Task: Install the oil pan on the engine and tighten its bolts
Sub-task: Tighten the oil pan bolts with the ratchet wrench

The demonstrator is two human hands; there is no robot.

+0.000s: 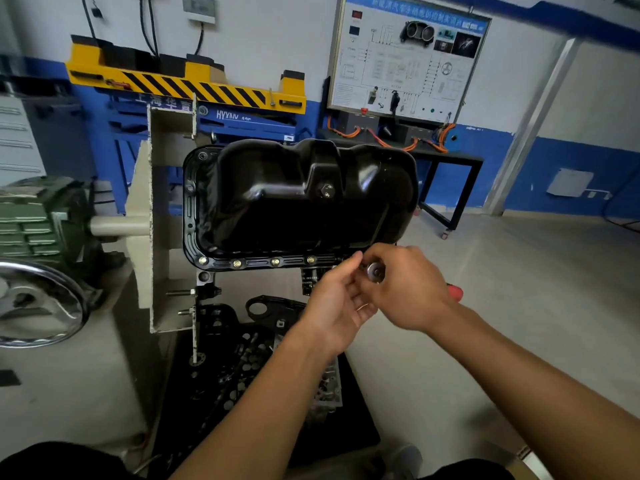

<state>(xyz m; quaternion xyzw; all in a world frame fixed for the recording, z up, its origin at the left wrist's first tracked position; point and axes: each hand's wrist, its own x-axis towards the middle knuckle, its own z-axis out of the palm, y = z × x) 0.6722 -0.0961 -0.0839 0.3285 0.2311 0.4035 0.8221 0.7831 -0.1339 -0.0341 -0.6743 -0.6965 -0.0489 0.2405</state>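
At near flange of oil pan (pixel 298 199): right hand (pixel 408 289) wraps ratchet (pixel 375 271), left hand (pixel 337 299) fingers pinch its head; stiff steel pan, bolts (pixel 275 261) small, slippery.

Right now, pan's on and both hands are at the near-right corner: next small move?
Probably seat the ratchet on the near-right corner bolt and turn. Four bolts already sit along the oil pan near flange, and the right hand holds the tool there while the left hand steadies it.
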